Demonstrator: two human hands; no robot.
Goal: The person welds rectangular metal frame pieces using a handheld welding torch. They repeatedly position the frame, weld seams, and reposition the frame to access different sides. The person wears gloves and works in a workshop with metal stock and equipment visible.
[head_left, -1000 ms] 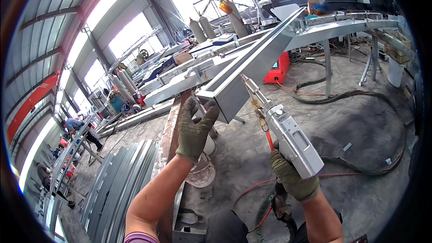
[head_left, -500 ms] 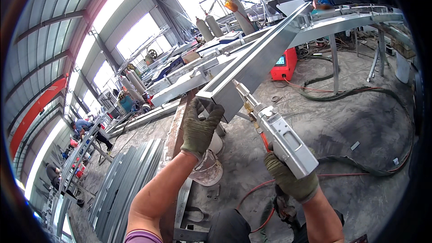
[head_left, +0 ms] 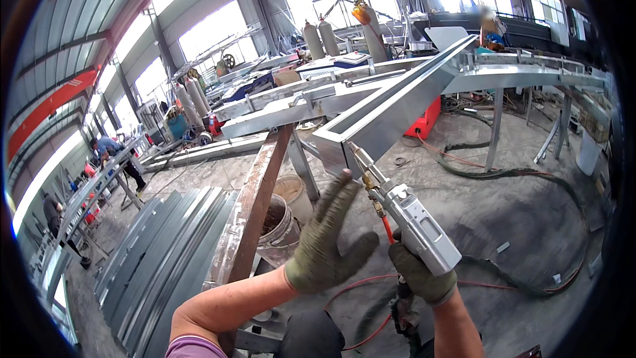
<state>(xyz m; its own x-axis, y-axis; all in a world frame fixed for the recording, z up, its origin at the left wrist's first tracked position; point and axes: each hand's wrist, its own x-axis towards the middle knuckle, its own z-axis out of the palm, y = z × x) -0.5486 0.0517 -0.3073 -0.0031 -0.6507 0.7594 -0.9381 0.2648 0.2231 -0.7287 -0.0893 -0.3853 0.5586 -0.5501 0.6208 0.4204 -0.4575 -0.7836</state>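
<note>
My right hand point(head_left: 421, 277), in a green glove, is clenched around the handle of a grey welding gun point(head_left: 412, 221). The gun's brass nozzle points toward eleven o'clock, and its tip sits at the near end of a long steel beam point(head_left: 404, 103). My left hand point(head_left: 322, 242), gloved too, is released: fingers spread, palm open in the air, just beside the gun at its nine o'clock and touching nothing. The beam runs away from me toward one o'clock across a steel frame point(head_left: 530, 69). A red hose point(head_left: 385, 229) drops from under the gun. At ten o'clock from my left hand a rusty post point(head_left: 258, 202) leans, with two dirty buckets point(head_left: 281, 215) beside it. Grey metal sheets point(head_left: 162, 252) lie on the floor at nine o'clock.
</note>
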